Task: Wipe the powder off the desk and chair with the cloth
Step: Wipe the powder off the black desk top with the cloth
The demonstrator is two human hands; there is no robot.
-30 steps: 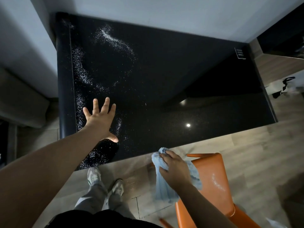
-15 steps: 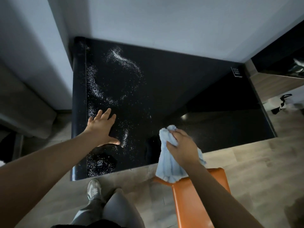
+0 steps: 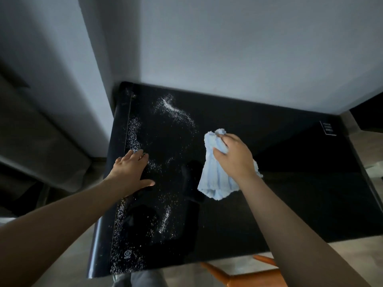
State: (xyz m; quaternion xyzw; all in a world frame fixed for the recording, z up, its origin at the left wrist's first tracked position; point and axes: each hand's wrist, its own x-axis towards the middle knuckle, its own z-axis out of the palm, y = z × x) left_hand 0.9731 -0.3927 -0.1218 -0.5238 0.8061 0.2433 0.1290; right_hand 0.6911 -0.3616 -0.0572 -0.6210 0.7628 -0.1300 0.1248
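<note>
The one head-worn view looks steeply down from close above the near edge of the glossy black rectangular desk (image 3: 269, 204), facing the grey wall (image 3: 248, 48) behind it.

A plain pale wall (image 3: 248, 48) stands far past the right hand (image 3: 234, 156). Left of the left hand (image 3: 130, 168) sits a big grey thing (image 3: 41, 141), too dim to tell. Nearer than the right hand, the floor (image 3: 352, 255) looks like light wood.

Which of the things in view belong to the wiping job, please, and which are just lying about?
Job: cloth in the right hand; powder; desk; orange chair; left hand resting on the desk.
Lying about: white label at the desk's far right corner.
</note>
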